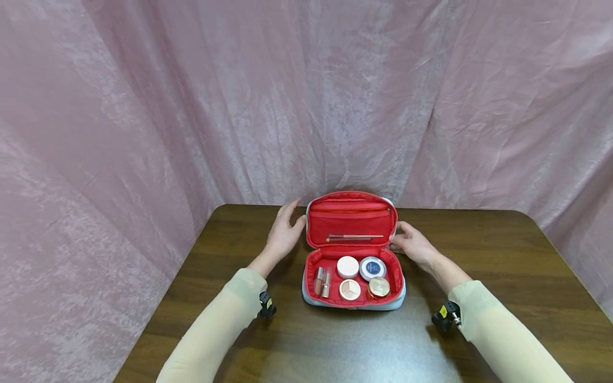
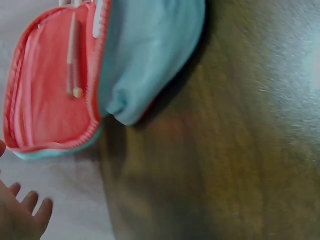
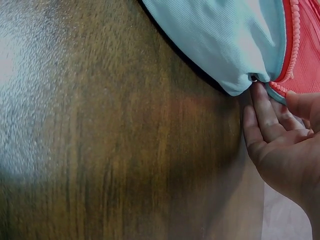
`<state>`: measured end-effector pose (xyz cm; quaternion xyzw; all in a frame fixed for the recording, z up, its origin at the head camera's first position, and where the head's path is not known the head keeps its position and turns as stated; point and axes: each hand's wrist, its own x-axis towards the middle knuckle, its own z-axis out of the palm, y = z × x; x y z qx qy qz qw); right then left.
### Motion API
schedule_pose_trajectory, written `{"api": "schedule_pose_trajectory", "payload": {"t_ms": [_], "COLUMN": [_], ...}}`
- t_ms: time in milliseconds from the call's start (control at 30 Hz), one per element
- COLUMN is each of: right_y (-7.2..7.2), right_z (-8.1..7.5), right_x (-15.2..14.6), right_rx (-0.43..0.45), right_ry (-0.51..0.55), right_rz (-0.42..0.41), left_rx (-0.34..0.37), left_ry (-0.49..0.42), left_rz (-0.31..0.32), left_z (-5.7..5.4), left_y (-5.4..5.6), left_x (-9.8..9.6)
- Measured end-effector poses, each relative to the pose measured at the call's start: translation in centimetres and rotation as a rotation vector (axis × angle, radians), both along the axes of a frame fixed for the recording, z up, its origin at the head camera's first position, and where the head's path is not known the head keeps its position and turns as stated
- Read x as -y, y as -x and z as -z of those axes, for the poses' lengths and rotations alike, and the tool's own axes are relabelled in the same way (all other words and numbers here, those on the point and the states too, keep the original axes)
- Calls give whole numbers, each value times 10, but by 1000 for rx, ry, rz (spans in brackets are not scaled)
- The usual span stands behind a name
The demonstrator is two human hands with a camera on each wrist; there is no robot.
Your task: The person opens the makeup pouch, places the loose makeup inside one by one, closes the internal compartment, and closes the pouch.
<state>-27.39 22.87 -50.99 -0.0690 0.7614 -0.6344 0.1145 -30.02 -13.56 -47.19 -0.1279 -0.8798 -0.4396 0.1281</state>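
A light-blue makeup bag (image 1: 310,301) with a red lining stands unzipped, its lid (image 1: 351,226) raised at the back. In the lid's pocket lies a makeup brush (image 1: 359,236). The base holds two lip gloss tubes (image 1: 322,282), a white round case (image 1: 347,267), a clear-rimmed compact (image 1: 372,268), a three-shade palette (image 1: 350,290) and a gold-lidded jar (image 1: 379,287). My left hand (image 1: 284,233), fingers spread, is beside the lid's left edge. My right hand (image 3: 287,145) pinches the lid's lower right edge, thumb on the red side and fingers behind.
The bag stands on a dark wooden table (image 1: 503,255) with rounded back corners. A pink velvet curtain (image 1: 306,101) hangs close behind the table and down its left side. Small black cameras (image 1: 267,305) are strapped at both wrists.
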Motion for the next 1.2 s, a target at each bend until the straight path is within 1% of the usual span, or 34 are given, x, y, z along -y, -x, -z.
{"api": "schedule_pose_trajectory", "payload": {"t_ms": [100,167,267,367,500,667,800,967,1100,1200], "right_y": [-1,-1,-1,-1,0,1,1,0,0,1], "right_z": [0,0,0,0,0,1,0,-1,-2,-2], "right_x": [1,2,4,4,3,3,6,7,5,5], "right_rx": [-7,-16,-14,-14,-22,-26,-31,-37,-39,-35], "right_ry": [4,4,2,-6,-7,-7,-7,7,15,25], "right_rz": [-3,-7,0,4,10,22,23,16,14,15], "left_rx": [-121,-192,-286,-356,-414,-444,-419,-389,-374,-361], "left_ry": [48,88,169,245,340,447,509,557,595,614], "left_rz": [-6,4,25,60,95,97,92,66,39,30], "left_z": [-11,-18,-25,-32,-40,-46,-46,-42,-37,-34], "left_y": [-3,-6,-10,-14,-16,-14,-14,-11,-6,-3], "left_x": [-5,-10,-19,-31,-51,-81,-101,-122,-138,-150]}}
